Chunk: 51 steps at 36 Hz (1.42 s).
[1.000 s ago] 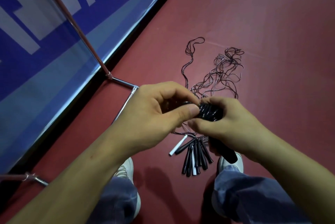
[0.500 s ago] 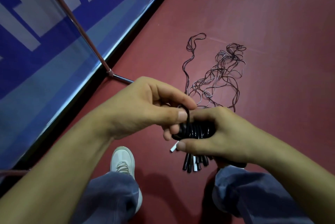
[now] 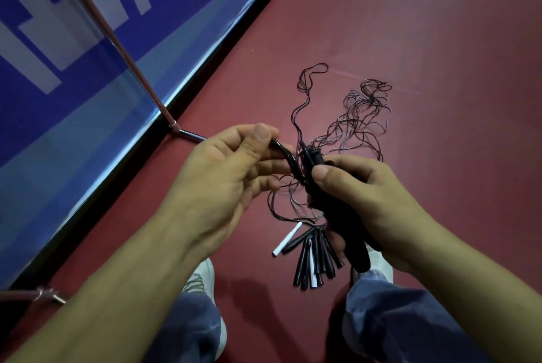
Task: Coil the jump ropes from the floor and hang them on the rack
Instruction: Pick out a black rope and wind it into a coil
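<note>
Handles [image 3: 337, 216] half hide in right hand [image 3: 372, 207]; left hand [image 3: 223, 180] pinches cord [image 3: 286, 154].

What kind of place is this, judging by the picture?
Probably a sports hall or gym: a dark red sports floor, a blue-and-white panel along its edge, and a pile of jump ropes lying on the floor.

Tangled jump ropes [image 3: 360, 127] beside a chrome rack [image 3: 113, 39]
Thin dark cords sprawl centre-right on the red floor [image 3: 440, 39]; black and white handles [image 3: 311, 257] fan out at lower centre; the rack slants across the upper left.
</note>
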Each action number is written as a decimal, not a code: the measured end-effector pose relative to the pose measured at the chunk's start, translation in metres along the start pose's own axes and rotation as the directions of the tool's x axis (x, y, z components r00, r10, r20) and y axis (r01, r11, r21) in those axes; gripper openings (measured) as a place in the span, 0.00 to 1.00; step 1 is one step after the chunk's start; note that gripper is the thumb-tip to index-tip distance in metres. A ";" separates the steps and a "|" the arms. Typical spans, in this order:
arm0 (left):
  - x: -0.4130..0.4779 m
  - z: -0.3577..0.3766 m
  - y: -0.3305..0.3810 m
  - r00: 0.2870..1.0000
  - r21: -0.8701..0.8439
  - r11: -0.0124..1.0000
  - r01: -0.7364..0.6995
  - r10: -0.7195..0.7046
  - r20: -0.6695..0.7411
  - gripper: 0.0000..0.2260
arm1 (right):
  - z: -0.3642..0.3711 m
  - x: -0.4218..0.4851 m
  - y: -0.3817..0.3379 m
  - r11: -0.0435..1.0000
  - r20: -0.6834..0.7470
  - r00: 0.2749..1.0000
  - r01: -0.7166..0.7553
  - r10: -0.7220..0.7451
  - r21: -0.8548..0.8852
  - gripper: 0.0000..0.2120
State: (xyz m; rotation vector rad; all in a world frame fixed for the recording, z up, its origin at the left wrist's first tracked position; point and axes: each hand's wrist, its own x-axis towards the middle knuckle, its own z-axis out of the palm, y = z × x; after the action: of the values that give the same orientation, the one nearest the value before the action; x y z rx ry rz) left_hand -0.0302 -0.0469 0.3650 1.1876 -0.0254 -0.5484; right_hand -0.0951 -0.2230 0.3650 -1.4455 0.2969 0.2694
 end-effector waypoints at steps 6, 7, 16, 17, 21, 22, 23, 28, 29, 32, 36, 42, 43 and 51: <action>0.002 0.008 -0.005 0.984 -0.227 0.958 0.176 -0.177 0.017 0.14 | 0.004 0.001 0.001 0.999 -0.054 0.998 -0.023 0.025 0.026 0.19; 0.003 0.009 -0.006 0.982 -0.230 0.955 0.187 -0.189 0.013 0.14 | 0.003 0.001 0.002 0.999 -0.059 0.998 -0.021 0.023 0.026 0.19; -0.005 0.013 -0.015 0.976 0.456 0.877 -0.151 0.205 -0.070 0.13 | 0.003 0.003 0.003 0.995 -0.021 0.999 -0.024 0.026 0.094 0.17; -0.007 0.014 -0.015 0.978 0.490 0.857 -0.160 0.203 -0.037 0.12 | 0.003 0.003 0.002 0.994 -0.021 0.999 -0.027 0.029 0.107 0.18; -0.011 0.016 -0.014 0.963 0.661 0.716 -0.225 0.268 0.037 0.16 | -0.003 0.004 0.000 0.987 -0.030 0.999 -0.040 0.046 0.159 0.25; -0.011 0.018 -0.013 0.950 0.698 0.668 -0.259 0.307 0.059 0.17 | -0.003 0.004 0.000 0.984 -0.029 0.998 -0.047 0.053 0.171 0.27; -0.012 0.019 -0.012 0.935 0.723 0.625 -0.295 0.343 0.085 0.18 | -0.003 0.004 0.000 0.981 -0.027 0.998 -0.055 0.061 0.187 0.29; -0.012 0.019 -0.007 0.933 0.613 0.707 -0.354 0.316 0.174 0.07 | 0.001 0.003 0.000 0.965 -0.017 0.997 -0.069 0.076 0.252 0.31; -0.011 0.018 -0.008 0.925 0.614 0.695 -0.374 0.332 0.187 0.12 | 0.000 0.003 0.000 0.965 -0.013 0.997 -0.069 0.074 0.252 0.30; -0.008 0.018 -0.011 0.885 0.688 0.580 -0.437 0.413 0.214 0.26 | 0.000 0.004 0.000 0.970 -0.012 0.998 -0.064 0.069 0.236 0.26; -0.006 0.018 -0.012 0.841 0.730 0.499 -0.466 0.507 0.190 0.20 | 0.001 0.004 0.000 0.971 0.023 0.999 -0.046 0.042 0.233 0.23; -0.003 0.014 -0.013 0.786 0.755 0.461 -0.466 0.607 0.115 0.19 | 0.001 0.003 -0.001 0.960 0.018 0.998 -0.065 0.062 0.273 0.27; -0.004 0.014 -0.013 0.778 0.758 0.452 -0.470 0.618 0.114 0.18 | 0.002 0.003 -0.001 0.959 0.018 0.998 -0.065 0.062 0.277 0.26; 0.004 0.007 -0.015 0.734 0.832 0.296 -0.470 0.655 0.181 0.19 | 0.006 0.000 -0.005 0.952 0.012 0.998 -0.059 0.058 0.299 0.23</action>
State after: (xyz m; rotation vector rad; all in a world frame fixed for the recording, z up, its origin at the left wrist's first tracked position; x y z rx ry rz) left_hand -0.0342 -0.0585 0.3534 2.0696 -0.6121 0.3310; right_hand -0.0933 -0.2174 0.3700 -1.1377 0.3621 0.2628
